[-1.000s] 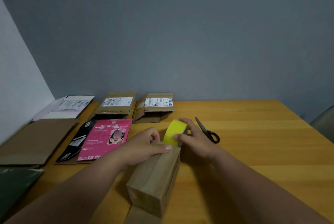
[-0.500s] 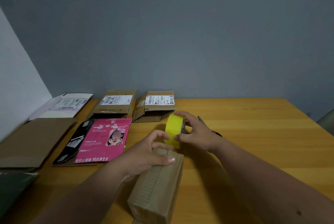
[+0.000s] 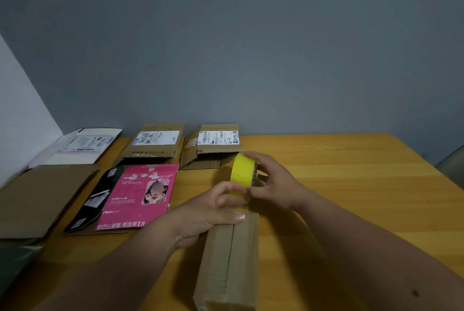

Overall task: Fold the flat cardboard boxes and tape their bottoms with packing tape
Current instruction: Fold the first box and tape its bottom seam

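One folded box [image 3: 229, 264] near on the tabletop [image 3: 351, 185], five flat boxes far left. One yellow tape roll [image 3: 242, 168] at the far end of the folded box, gripped by right hand [image 3: 275, 184]. Left hand [image 3: 213, 212] curled on that end, fingertips pinching near the roll.

Both hands at a yellow tape roll over a folded carton on a wooden table.

The right hand [image 3: 273, 182] grips the yellow packing tape roll [image 3: 242, 168] upright at the far end of the folded cardboard box [image 3: 231, 265], whose centre seam runs lengthwise along its top; the left hand [image 3: 211, 212] rests on that end, fingers curled at the roll's lower edge. On the wooden table [image 3: 351, 185] to the left lie a pink printed flat box [image 3: 140, 197], a plain brown flat box [image 3: 42, 197], a white flattened box [image 3: 80, 145] and two labelled brown cartons [image 3: 155, 142] [image 3: 213, 145] near the grey wall [image 3: 251, 47].
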